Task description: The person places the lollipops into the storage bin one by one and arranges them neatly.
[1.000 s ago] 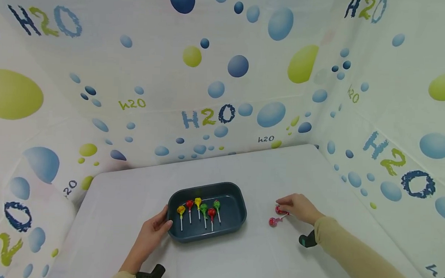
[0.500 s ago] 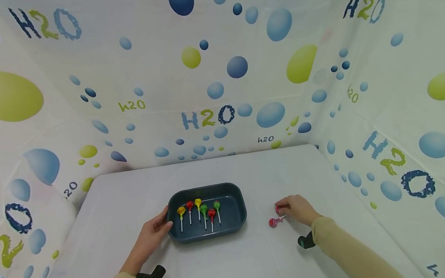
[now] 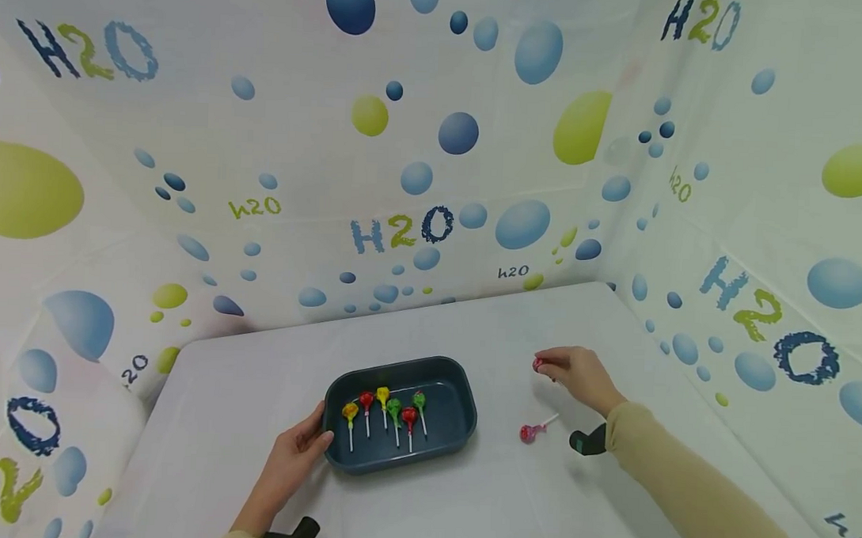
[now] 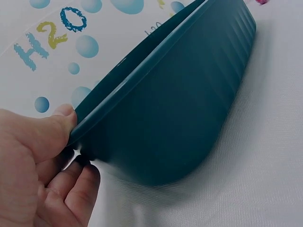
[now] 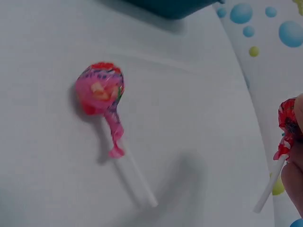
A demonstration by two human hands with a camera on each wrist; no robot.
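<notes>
A dark teal tray (image 3: 399, 459) stands on the white table, with several yellow, red and green lollipops lying inside toward its left and middle. My left hand (image 3: 292, 460) grips the tray's left end; in the left wrist view the thumb (image 4: 61, 120) lies on the rim and the fingers curl beneath it. My right hand (image 3: 577, 375) pinches a red lollipop (image 5: 288, 118) by its wrapped head, held above the table, its white stick pointing down in the right wrist view. Below that hand, a pink lollipop (image 3: 528, 434) lies on the table, stick toward the right.
The white-covered table (image 3: 465, 508) carries the tray at its middle. A curtain (image 3: 300, 138) printed with blue and green bubbles and H2O lettering surrounds the table at the back and both sides. Dark wrist devices sit on both arms.
The right hand has lifted the red lollipop off the table and moved slightly away from me, leaving the pink one behind. The left hand and tray have stayed in place.
</notes>
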